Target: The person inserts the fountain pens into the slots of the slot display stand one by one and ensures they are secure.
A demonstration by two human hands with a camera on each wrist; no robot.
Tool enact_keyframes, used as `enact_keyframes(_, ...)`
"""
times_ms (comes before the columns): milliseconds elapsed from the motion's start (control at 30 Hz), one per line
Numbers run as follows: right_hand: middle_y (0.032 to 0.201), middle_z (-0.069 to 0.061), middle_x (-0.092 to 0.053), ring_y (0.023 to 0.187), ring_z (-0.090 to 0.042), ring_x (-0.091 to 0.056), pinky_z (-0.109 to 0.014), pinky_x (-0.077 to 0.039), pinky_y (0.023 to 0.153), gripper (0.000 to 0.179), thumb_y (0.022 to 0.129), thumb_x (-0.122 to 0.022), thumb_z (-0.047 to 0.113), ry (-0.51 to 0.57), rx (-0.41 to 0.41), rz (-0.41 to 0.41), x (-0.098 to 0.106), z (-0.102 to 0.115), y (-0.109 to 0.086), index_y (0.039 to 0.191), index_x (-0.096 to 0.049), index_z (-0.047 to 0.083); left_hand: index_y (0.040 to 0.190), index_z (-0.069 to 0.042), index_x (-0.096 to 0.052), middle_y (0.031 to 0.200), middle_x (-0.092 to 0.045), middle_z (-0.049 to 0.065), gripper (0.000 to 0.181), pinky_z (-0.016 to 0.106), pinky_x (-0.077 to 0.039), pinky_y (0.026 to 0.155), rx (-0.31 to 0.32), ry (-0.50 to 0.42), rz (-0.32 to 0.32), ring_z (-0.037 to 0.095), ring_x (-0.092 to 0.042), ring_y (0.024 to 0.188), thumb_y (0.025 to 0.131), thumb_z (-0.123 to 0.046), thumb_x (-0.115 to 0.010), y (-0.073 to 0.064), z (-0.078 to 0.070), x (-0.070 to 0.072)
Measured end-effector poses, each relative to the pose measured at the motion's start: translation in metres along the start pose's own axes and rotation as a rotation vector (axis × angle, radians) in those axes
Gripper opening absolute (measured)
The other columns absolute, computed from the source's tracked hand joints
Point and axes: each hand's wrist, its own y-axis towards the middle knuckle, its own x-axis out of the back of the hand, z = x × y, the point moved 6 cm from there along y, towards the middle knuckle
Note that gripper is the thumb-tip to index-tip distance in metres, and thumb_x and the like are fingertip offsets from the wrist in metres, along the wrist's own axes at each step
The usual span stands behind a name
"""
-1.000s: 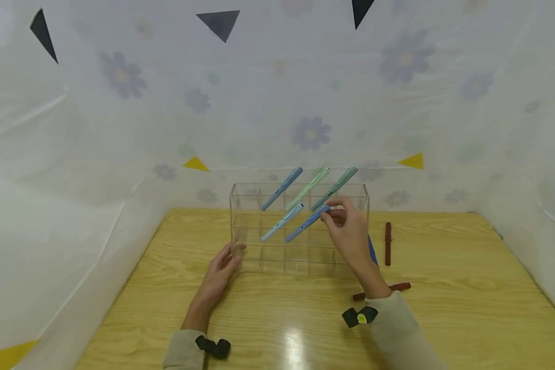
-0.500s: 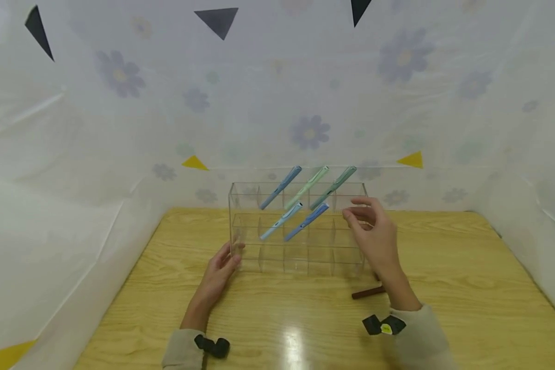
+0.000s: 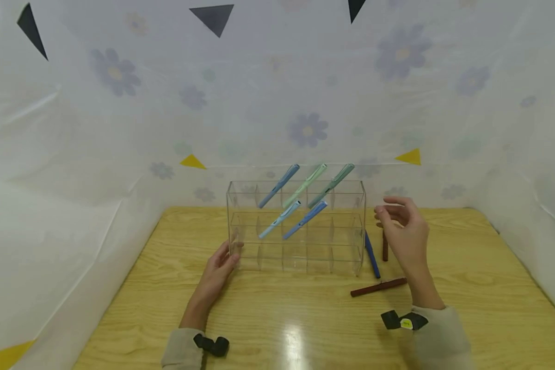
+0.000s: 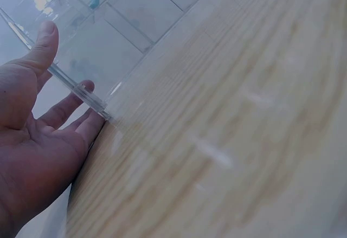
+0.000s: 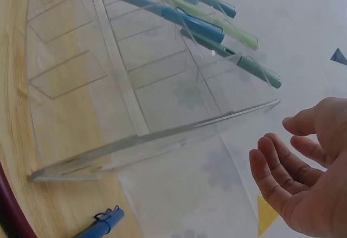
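A clear acrylic pen holder with tiered compartments stands on the table. Its back row bears a steel-blue pen, a pale green pen and a dark green pen. In the tier before them lean a light blue pen and a brighter blue pen. My left hand grips the holder's lower left edge, thumb in front and fingers along the outer side. To the right of the holder, my right hand hangs in the air with loosely bent fingers, holding nothing.
On the wooden table, right of the holder, lie a dark blue pen, a dark red pen and another dark red pen partly behind the right hand. A flower-patterned white sheet surrounds the table.
My right hand has let go of the bright blue pen, which stays leaning in the holder, and has moved right past the holder's side. The left hand stays at the left edge.
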Motion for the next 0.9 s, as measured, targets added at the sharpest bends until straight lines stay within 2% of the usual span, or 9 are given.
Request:
enact_keyframes(200, 0.104, -0.011, -0.072, 0.086, -0.004, -0.067, -0.014, -0.053, 0.066, 0.026, 0.098, -0.071, 0.012, -0.126, -0.066, -0.042, 0.015, -0.025, 0.003, 0.122, -0.068, 0.002, 0.161, -0.012, -0.034, 0.154, -0.044, 0.02, 0.056, 0.028, -0.044, 0.103, 0.003, -0.005, 0.005, 0.036, -0.035, 0.147, 0.109, -0.016, -0.054, 0.001, 0.0, -0.001)
enact_keyframes(433, 0.103, -0.012, -0.071, 0.083, -0.002, -0.063, -0.012, -0.051, 0.065, 0.025, 0.097, -0.071, 0.016, -0.232, -0.145, -0.049, 0.019, -0.058, 0.003, 0.118, -0.068, 0.003, 0.161, -0.011, -0.035, 0.153, -0.046, 0.019, 0.056, 0.031, -0.045, 0.102, 0.001, 0.009, -0.006, 0.035, -0.037, 0.146, 0.108, -0.015, -0.054, 0.001, 0.001, 0.002)
enact_keyframes(633, 0.108, -0.017, -0.07, 0.085, -0.003, -0.062, -0.011, -0.048, 0.07, 0.031, 0.098, -0.071, 0.02, -0.287, -0.227, -0.019, 0.019, -0.084, 0.001, 0.123, -0.067, 0.002, 0.16, -0.01, -0.036, 0.151, -0.048, 0.018, 0.056, 0.027, -0.046, 0.1, 0.004, 0.017, -0.025, 0.035, -0.038, 0.145, 0.108, -0.016, -0.056, 0.001, -0.001, 0.004)
enact_keyframes(733, 0.113, -0.019, -0.07, 0.091, -0.008, -0.063, -0.01, -0.047, 0.071, 0.035, 0.099, -0.069, 0.022, -0.311, -0.273, 0.016, 0.022, -0.095, -0.002, 0.127, -0.065, 0.002, 0.16, -0.008, -0.036, 0.151, -0.048, 0.019, 0.056, 0.025, -0.046, 0.099, 0.008, 0.01, -0.028, 0.034, -0.038, 0.145, 0.108, -0.016, -0.056, 0.0, -0.001, 0.003)
enact_keyframes(900, 0.121, -0.022, -0.066, 0.105, -0.03, -0.065, -0.012, -0.047, 0.071, 0.044, 0.101, -0.067, 0.026, -0.333, -0.34, 0.069, 0.028, -0.111, -0.011, 0.135, -0.06, 0.0, 0.16, -0.008, -0.036, 0.151, -0.049, 0.019, 0.055, 0.026, -0.046, 0.099, 0.016, -0.001, -0.019, 0.034, -0.039, 0.145, 0.108, -0.016, -0.055, -0.001, -0.002, 0.0)
